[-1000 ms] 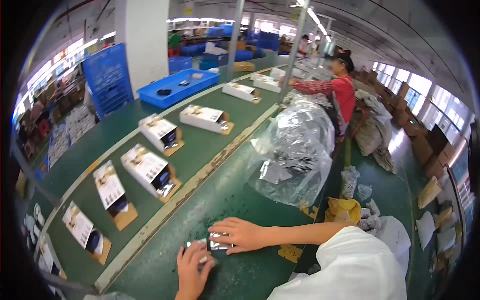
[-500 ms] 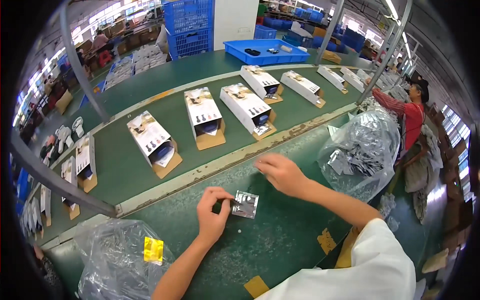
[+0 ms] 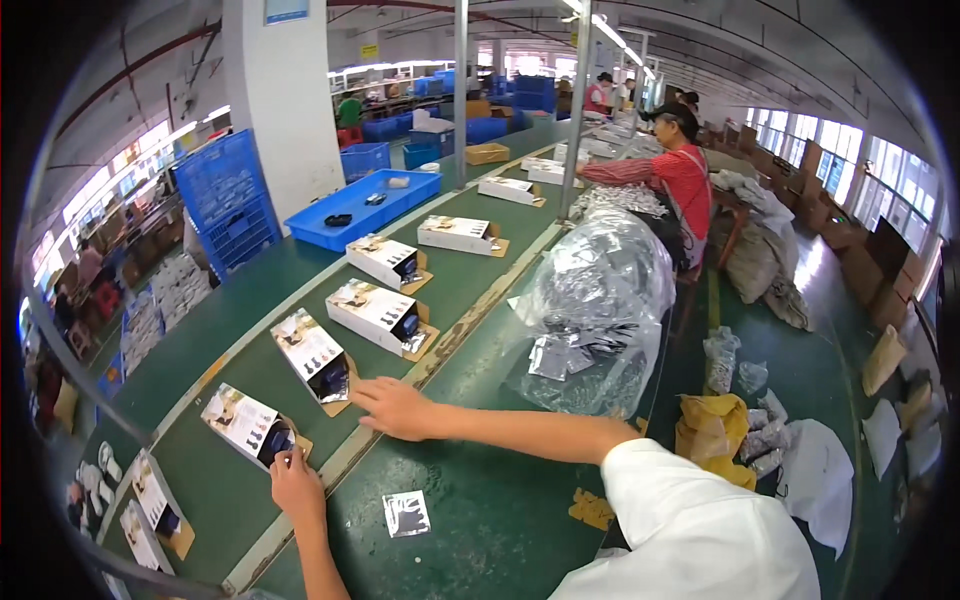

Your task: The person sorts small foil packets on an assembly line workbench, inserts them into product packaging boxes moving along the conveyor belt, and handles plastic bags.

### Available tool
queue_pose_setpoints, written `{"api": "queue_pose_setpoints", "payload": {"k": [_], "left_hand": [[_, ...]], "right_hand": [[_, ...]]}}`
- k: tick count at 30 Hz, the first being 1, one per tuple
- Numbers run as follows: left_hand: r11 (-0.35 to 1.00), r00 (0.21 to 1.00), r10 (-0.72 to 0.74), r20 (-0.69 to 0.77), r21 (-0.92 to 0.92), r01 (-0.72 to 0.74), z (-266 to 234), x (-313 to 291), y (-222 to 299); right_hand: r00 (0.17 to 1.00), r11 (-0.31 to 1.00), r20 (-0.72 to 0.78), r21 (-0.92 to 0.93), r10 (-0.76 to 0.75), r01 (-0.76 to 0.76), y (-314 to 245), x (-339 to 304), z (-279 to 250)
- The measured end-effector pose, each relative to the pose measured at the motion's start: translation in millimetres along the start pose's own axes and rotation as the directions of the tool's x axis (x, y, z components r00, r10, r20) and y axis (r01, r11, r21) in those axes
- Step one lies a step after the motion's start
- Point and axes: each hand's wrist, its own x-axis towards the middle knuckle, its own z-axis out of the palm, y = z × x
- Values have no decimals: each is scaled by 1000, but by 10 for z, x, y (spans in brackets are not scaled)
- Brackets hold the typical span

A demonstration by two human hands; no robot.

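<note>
My left hand (image 3: 297,487) reaches over the belt to the open end of a white printed carton (image 3: 240,418). Its fingers are pinched together there; what they hold is too small to make out. Dark blue contents (image 3: 278,440) show in that carton's mouth. My right hand (image 3: 395,408) rests at the brown flap of a second printed carton (image 3: 305,343), fingers stretched out and slightly apart. A shiny silver packet (image 3: 336,384) lies in that carton's mouth. Nearer me, another flat silver packet (image 3: 406,513) lies alone on the green tabletop (image 3: 460,490).
Several more cartons, such as one (image 3: 375,318), line the green belt. A large clear bag of silver packets (image 3: 590,310) sits to the right. Beyond stands a blue tray (image 3: 340,232); metal posts (image 3: 578,120) rise beside the belt. A person in red (image 3: 685,185) works farther along.
The view has turned right. Both hands have moved from the tabletop to the cartons on the belt. My left hand is away from the silver packet on the tabletop. A silver packet now shows in the second carton.
</note>
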Motion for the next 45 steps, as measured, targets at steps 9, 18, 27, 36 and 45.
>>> {"api": "queue_pose_setpoints", "payload": {"k": [9, 18, 27, 36, 45], "left_hand": [[976, 986, 164, 26, -148, -159, -757, -446, 143], [788, 767, 562, 309, -484, -382, -1535, -1408, 208], [812, 858, 472, 203, -479, -334, -1764, -1653, -261], [803, 889, 430, 157, -518, -296, -2059, -1772, -606], [942, 960, 230, 158, -282, -180, -2258, -2012, -1086]], "right_hand": [[944, 871, 78, -417, 320, -260, 87, -1510, -2223], [603, 544, 122, -597, 788, -590, 48, -1950, -2258], [664, 803, 457, -262, 592, -536, -1506, -1337, -1579], [900, 965, 348, -81, 264, -251, -2607, -868, -1625], [593, 650, 280, -439, 755, -620, -2395, -1461, -1493]]}}
